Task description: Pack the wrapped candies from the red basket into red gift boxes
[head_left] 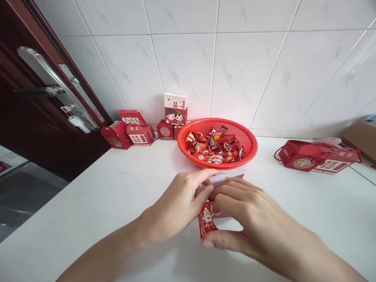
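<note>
In the middle of the white table my left hand (176, 201) grips the left side of a small red paper gift box (221, 212), its pale upper flap (226, 178) standing raised. Between the thumb and fingers of my right hand (249, 207) is a red-wrapped candy (206, 219) with white characters, held at the near side of the box. The fingers of that hand reach over the box opening, so its inside is hidden. Just beyond the hands a red plastic basket (252, 147) holds many wrapped candies (216, 145).
Red gift boxes (139, 134) stand at the back left, beside a stack of printed cards (175, 109). More red boxes (302, 155) lie at the right, near a brown cardboard box (362, 137). A tiled wall (185, 58) runs behind; a dark door (29, 117) is at the left.
</note>
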The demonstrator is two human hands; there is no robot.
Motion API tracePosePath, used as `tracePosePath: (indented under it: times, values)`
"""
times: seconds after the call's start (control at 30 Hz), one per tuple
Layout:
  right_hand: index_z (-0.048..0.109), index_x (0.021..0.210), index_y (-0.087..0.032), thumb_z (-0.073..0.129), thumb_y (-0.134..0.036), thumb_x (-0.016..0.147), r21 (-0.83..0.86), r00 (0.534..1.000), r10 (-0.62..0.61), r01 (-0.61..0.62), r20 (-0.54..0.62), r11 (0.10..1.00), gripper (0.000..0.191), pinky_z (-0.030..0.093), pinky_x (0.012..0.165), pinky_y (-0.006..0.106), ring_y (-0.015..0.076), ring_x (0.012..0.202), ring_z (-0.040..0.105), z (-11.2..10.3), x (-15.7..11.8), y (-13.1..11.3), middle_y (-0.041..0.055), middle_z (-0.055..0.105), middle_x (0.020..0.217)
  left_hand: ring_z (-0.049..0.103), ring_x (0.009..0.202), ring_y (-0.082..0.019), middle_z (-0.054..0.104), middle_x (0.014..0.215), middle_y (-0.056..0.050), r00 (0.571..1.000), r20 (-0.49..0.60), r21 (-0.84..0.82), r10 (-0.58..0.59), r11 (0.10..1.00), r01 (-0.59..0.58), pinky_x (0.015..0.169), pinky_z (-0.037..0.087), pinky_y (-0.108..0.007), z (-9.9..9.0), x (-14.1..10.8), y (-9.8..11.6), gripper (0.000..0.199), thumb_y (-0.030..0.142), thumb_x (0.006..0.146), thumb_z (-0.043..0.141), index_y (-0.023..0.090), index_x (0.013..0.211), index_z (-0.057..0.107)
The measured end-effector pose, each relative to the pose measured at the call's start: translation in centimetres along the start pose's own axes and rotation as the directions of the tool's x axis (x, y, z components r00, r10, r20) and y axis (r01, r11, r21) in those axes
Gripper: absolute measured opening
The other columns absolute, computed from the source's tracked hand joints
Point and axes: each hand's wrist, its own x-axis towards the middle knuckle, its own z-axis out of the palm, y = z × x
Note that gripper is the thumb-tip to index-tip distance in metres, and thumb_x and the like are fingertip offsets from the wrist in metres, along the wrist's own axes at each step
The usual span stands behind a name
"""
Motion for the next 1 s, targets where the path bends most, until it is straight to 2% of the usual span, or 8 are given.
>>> tracePosePath:
  times: [0.1, 0.17, 0.3, 0.43, 0.53, 0.6, 0.8, 1.0]
  values:
    - [0.067, 0.080, -0.019, 0.076, -0.034, 0.090, 0.063, 0.998, 0.063, -0.061, -0.026, 0.996, 0.020, 0.051, 0.081, 0.036, 0.0218, 0.085, 0.066, 1.1, 0.4, -0.2, 0.0036, 0.072, 0.085, 0.071, 0.069, -0.013, 0.076, 0.087, 0.002, 1.000, -0.002, -0.001, 0.007, 1.000, -0.007, 0.067, 0.056, -0.021, 0.1, 0.0, -0.1, 0.030, 0.025, 0.102, 0.049, 0.026, 0.126, 0.067]
    - [0.066, 0.078, -0.019, 0.075, -0.025, 0.089, 0.110, 0.995, 0.103, -0.101, -0.016, 0.989, 0.015, 0.052, 0.078, 0.034, 0.0205, 0.083, 0.065, 1.1, 0.4, -0.3, 0.0037, 0.072, 0.085, 0.073, 0.076, -0.015, 0.077, 0.090, 0.001, 1.000, -0.009, 0.020, 0.016, 1.000, -0.016, 0.071, 0.057, -0.022, 0.1, 0.1, -0.1, 0.031, 0.025, 0.102, 0.050, 0.026, 0.127, 0.067]
    - [0.065, 0.085, -0.020, 0.069, -0.010, 0.084, 0.220, 0.989, 0.139, -0.146, 0.046, 0.964, 0.011, 0.054, 0.074, 0.029, 0.0170, 0.078, 0.067, -0.5, 0.2, 0.2, 0.0020, 0.073, 0.089, 0.074, 0.089, -0.019, 0.078, 0.105, -0.002, 0.999, -0.026, 0.066, 0.027, 0.997, -0.025, 0.078, 0.057, -0.024, -0.1, 0.1, -0.1, 0.032, 0.029, 0.102, 0.049, 0.026, 0.126, 0.069]
    - [0.060, 0.087, -0.023, 0.065, -0.011, 0.086, 0.281, 0.978, 0.206, -0.188, -0.038, 0.941, 0.013, 0.055, 0.066, 0.025, 0.0158, 0.075, 0.067, -2.7, -0.2, 1.8, -0.0010, 0.072, 0.083, 0.069, 0.069, -0.015, 0.077, 0.095, -0.001, 1.000, 0.008, 0.087, -0.030, 0.996, 0.029, 0.063, 0.055, -0.022, 0.0, 0.0, -0.3, 0.033, 0.029, 0.098, 0.055, 0.028, 0.128, 0.069]
    - [0.061, 0.088, -0.024, 0.063, -0.020, 0.091, 0.198, 0.977, 0.197, -0.177, -0.085, 0.964, 0.005, 0.056, 0.064, 0.029, 0.0187, 0.074, 0.068, -3.5, -0.4, 2.7, 0.0009, 0.072, 0.080, 0.062, 0.056, -0.012, 0.071, 0.075, 0.005, 0.999, 0.028, 0.104, -0.046, 0.994, 0.042, 0.055, 0.050, -0.021, 0.2, -0.4, -0.2, 0.042, 0.023, 0.090, 0.063, 0.031, 0.132, 0.067]
    - [0.063, 0.088, -0.024, 0.062, -0.022, 0.092, 0.100, 0.983, 0.172, -0.165, -0.066, 0.981, 0.005, 0.053, 0.060, 0.028, 0.0187, 0.068, 0.066, -3.5, -0.6, 2.9, 0.0017, 0.071, 0.075, 0.060, 0.056, -0.011, 0.068, 0.072, 0.006, 0.998, 0.056, 0.129, -0.020, 0.992, 0.013, 0.057, 0.050, -0.021, 0.4, -0.9, 0.2, 0.045, 0.021, 0.087, 0.065, 0.032, 0.131, 0.066]
    - [0.060, 0.088, -0.024, 0.052, -0.012, 0.094, -0.174, 0.999, 0.043, -0.047, -0.029, 0.984, 0.016, 0.038, 0.052, 0.027, 0.0141, 0.053, 0.054, -1.9, -1.6, 1.6, 0.0002, 0.066, 0.068, 0.070, 0.075, -0.018, 0.074, 0.098, -0.001, 0.995, 0.085, 0.286, 0.054, 0.955, -0.076, 0.066, 0.055, -0.027, 1.3, -2.7, 0.8, 0.044, 0.028, 0.087, 0.070, 0.028, 0.130, 0.061]
    - [0.052, 0.081, -0.022, 0.055, 0.003, 0.077, -0.414, 0.995, 0.028, 0.016, 0.099, 0.910, 0.026, 0.028, 0.050, 0.033, 0.0152, 0.052, 0.049, -0.6, -1.2, 0.9, 0.0018, 0.065, 0.074, 0.074, 0.083, -0.023, 0.076, 0.103, -0.005, 0.993, 0.093, 0.311, 0.078, 0.945, -0.104, 0.072, 0.060, -0.030, 1.9, -3.0, 0.7, 0.034, 0.033, 0.091, 0.068, 0.025, 0.123, 0.063]
